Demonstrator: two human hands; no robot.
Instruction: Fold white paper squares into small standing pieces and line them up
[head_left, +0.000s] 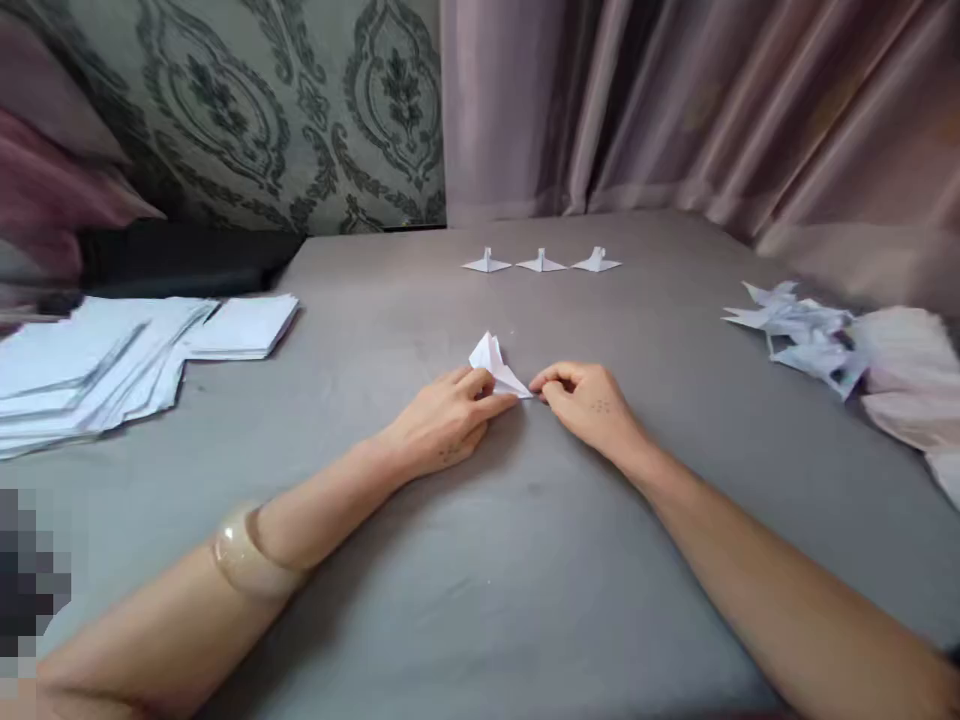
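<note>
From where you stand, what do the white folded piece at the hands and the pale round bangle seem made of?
The white folded piece looks like thin matte paper, with crisp creases and sharp points. The pale round bangle looks hard and polished, showing a bright highlight; perhaps stone or plastic.

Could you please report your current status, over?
Bare left hand on folded white paper piece; bare right hand at its pointed end. Left hand partly covering the paper. Three small folded white-paper figures beyond it.

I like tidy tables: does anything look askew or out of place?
The folded paper pieces lie jumbled at right, unlike the three origami figures in a neat row; the large paper stack at left is unevenly fanned.
</note>
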